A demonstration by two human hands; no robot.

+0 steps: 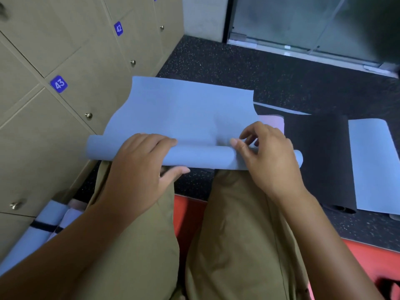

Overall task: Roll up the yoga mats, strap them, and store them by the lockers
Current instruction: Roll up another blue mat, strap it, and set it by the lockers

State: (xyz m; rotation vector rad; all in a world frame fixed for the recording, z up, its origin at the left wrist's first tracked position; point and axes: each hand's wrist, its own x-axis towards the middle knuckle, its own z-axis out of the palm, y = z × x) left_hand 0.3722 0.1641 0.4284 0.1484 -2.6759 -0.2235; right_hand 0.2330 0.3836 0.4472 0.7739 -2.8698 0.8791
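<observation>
Item: blue yoga mat [186,109], floor beside lockers [65,61], near end rolled | left hand [138,161] curled round roll; right hand [266,154] pinching it | advice: roll tight, ends level, hands spaced evenly.

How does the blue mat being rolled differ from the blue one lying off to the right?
The blue mat being rolled is partly rolled, gripped by the left hand and right hand; the right-side blue mat lies flat, untouched. The first sits beside the lockers; the second lies farther away. Both are blue.
</observation>
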